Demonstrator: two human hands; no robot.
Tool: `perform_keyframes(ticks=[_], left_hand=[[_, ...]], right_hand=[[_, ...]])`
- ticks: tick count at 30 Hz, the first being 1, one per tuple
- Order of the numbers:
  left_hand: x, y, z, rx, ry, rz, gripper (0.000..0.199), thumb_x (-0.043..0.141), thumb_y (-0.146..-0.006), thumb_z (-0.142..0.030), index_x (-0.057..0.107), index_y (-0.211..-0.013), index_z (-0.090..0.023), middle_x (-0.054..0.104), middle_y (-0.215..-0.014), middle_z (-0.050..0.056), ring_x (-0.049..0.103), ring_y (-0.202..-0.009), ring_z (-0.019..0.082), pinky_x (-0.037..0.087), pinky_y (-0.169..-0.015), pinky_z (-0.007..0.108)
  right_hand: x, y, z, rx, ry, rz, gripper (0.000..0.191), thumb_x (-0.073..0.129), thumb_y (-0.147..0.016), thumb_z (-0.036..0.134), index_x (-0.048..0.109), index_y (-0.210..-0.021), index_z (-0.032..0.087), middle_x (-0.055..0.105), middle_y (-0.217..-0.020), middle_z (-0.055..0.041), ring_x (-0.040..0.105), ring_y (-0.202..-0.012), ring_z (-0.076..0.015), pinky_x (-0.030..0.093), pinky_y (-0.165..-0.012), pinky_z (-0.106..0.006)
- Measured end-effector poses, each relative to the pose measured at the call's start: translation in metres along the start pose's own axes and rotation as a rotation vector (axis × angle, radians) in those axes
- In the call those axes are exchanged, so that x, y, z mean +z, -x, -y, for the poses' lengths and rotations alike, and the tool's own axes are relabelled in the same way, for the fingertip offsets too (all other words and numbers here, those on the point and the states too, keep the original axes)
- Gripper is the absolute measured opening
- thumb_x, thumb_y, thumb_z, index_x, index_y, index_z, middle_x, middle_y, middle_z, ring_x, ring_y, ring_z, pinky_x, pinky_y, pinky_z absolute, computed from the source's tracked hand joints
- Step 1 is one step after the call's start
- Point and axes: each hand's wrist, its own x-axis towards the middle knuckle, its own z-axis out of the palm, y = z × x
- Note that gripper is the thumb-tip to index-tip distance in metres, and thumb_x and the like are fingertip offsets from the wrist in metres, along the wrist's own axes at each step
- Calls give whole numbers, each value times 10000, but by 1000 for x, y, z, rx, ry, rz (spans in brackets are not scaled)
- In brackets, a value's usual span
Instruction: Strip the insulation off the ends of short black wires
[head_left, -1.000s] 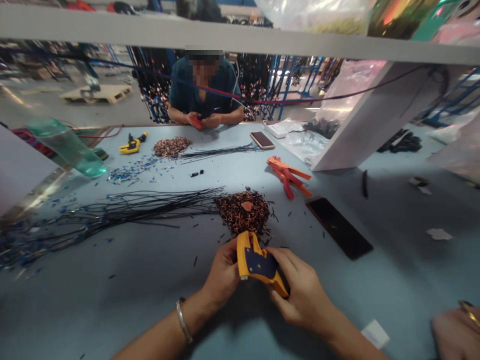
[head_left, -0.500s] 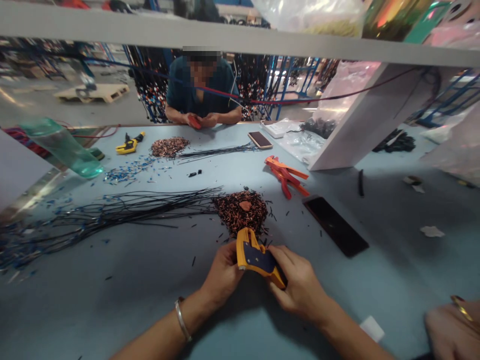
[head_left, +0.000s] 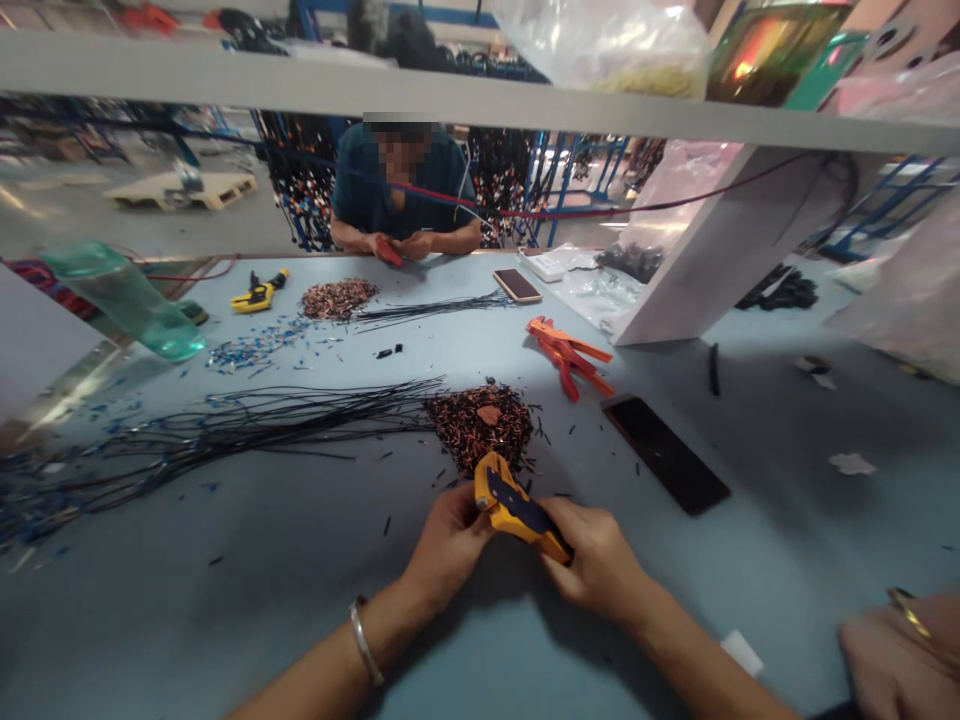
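My right hand [head_left: 596, 555] is wrapped round the handles of a yellow and dark blue hand tool [head_left: 517, 507]. At the tool's head, my left hand [head_left: 450, 535] is closed in a pinch; what its fingers hold, if anything, is too small to make out. Just beyond the tool lies a heap of copper and black clippings [head_left: 480, 425], with a small reddish lump on it. Long black wires [head_left: 277, 425] with blue ends stretch to the left of the heap.
Red-orange pliers [head_left: 566, 355] and a dark phone [head_left: 666, 453] lie right of the heap. A white shelf [head_left: 450, 98] crosses above the table. Opposite, a person [head_left: 405, 200] holds something red. Another person's hand [head_left: 900, 640] rests at the lower right. A green bottle [head_left: 131, 300] lies left.
The yellow tool has tilted in my right hand, and its handles look closer together. My left hand has shifted slightly right, nearer the tool's head. The view has moved a little.
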Motion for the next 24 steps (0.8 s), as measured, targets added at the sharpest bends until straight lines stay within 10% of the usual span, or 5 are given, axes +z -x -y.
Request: perform_keyframes(ticks=[6,15,24], left_hand=[[-12,-2,2,108,-260,-174,215,636,-803,-360,670,-796,-147,578,-636,-12,492,-584,104,403,-557,191],[-23,-7,3,200,-447,-256,202,527,-879,-327,665,-887,-179,647,-808,17,559,-742,138,438,-681,234],[-22,-9,0,171,-340,-107,290,469,-927,-317,498,-1177,-172,690,-828,20,615,-627,119,502,-677,261]], right_hand=[[-18,-4,6,255,-251,-21,198,552,-776,253,574,-944,151,661,-753,-71,603,-623,-196,437,-567,-284],[-17,4,3,636,-1586,233,459,725,-678,387,637,-1044,126,663,-837,-74,641,-701,-194,498,-656,-304],[-9,6,-1,707,-1751,199,426,739,-688,322,630,-1065,155,662,-873,-62,654,-737,-191,512,-700,-322]])
